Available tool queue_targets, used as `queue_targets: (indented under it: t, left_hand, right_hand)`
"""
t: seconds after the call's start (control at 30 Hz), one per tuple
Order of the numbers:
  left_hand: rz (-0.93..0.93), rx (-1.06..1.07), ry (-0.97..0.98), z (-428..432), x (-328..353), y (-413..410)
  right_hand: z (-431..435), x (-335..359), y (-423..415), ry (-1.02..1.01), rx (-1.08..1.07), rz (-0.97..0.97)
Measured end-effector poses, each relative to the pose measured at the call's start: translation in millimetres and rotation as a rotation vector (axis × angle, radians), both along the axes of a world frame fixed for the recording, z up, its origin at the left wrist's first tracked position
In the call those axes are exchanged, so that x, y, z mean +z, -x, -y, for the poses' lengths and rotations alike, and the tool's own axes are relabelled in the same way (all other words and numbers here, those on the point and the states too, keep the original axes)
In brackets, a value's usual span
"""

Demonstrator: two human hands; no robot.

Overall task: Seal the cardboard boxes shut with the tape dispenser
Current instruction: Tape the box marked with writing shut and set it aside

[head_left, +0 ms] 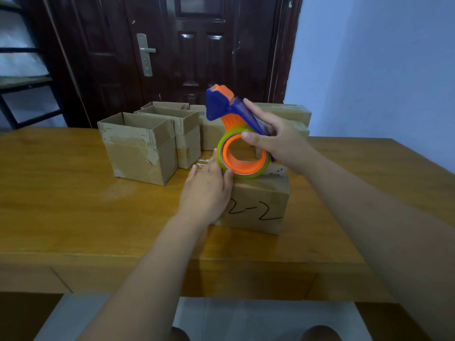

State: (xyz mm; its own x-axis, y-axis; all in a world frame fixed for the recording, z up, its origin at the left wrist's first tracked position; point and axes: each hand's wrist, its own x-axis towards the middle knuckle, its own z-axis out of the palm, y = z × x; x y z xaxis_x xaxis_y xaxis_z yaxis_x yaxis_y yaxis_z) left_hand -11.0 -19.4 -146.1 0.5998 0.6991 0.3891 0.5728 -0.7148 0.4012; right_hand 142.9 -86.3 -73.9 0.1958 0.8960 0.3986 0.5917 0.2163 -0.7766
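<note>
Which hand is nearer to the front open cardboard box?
Left. The left hand lies just right of the front open cardboard box, touching the tape roll; the right hand holds the tape dispenser farther right.

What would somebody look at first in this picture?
The bright tape dispenser, orange, green and blue, jumps out in the middle, held up by the right hand while the left hand touches its roll. Just below it sits a cardboard box marked "2-2", and open boxes wait behind on the left.
</note>
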Motion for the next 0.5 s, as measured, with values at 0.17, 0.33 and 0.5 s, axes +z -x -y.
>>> queue_targets:
  t: [0.17,0.33,0.5]
  left_hand:
    - [-0.124,-0.025,-0.046,1,4,3]
    - [-0.125,-0.044,-0.053,7,5,0]
    - [-0.118,-0.058,-0.044,12,5,-2]
  right_hand:
    - [12,15,-20,0.085,0.021,0.165]
    - [24,24,-35,0.142,0.002,0.36]
    - [37,32,-44,0.246,-0.002,0.392]
